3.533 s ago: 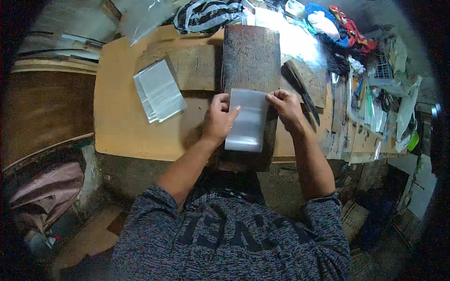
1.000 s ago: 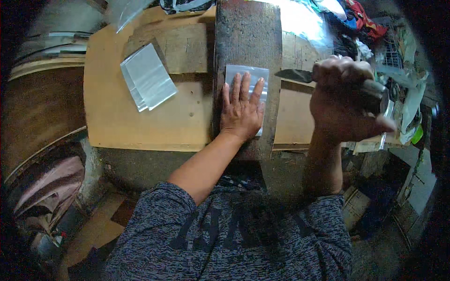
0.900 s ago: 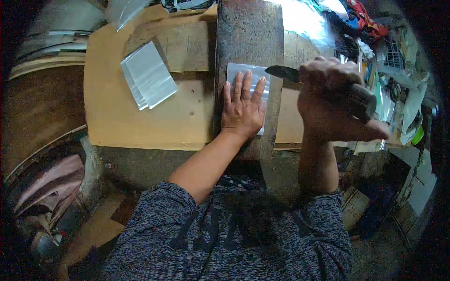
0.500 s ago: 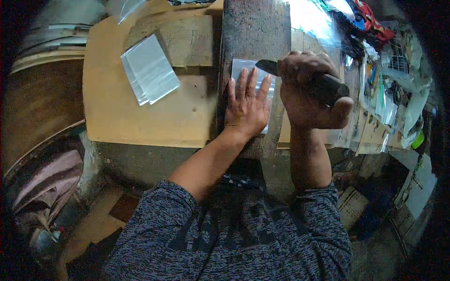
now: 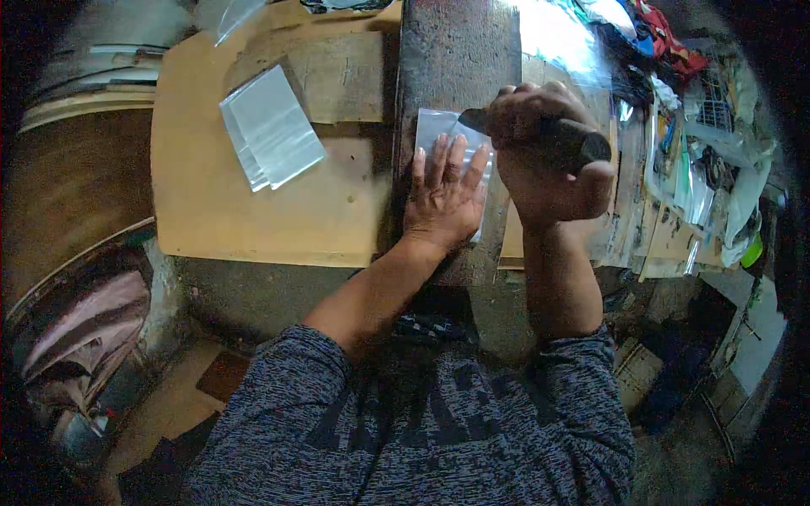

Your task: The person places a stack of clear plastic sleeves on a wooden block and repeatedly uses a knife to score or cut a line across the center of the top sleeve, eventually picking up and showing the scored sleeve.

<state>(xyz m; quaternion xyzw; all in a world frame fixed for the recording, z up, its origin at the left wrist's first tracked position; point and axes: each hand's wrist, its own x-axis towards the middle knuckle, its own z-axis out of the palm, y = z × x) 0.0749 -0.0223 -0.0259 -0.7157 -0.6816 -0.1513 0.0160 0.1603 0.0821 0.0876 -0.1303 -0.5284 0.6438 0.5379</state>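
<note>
A clear plastic sheet or bag (image 5: 432, 123) lies on a dark wooden plank (image 5: 461, 59). My left hand (image 5: 447, 196) rests flat on it with the fingers spread. Wrapped round the dark handle of a knife (image 5: 474, 121), my right hand (image 5: 547, 156) is just to the right of the sheet. The short dark blade points left, over the sheet's upper part near my left fingertips; whether it touches the plastic I cannot tell. Off to the left, a small stack of clear plastic pieces (image 5: 274, 128) lies on the tan board.
The tan board (image 5: 261, 228) spreads left of the plank, with a worn brown panel (image 5: 346, 76) on it. Bright plastic sheeting (image 5: 561, 38), cloth (image 5: 675, 42) and crumpled plastic bags (image 5: 747, 202) crowd the right side. The table's front edge is close to my body.
My right hand and the knife have shifted slightly left, bringing the blade further over the sheet. My left hand stays almost in place on the plastic.
</note>
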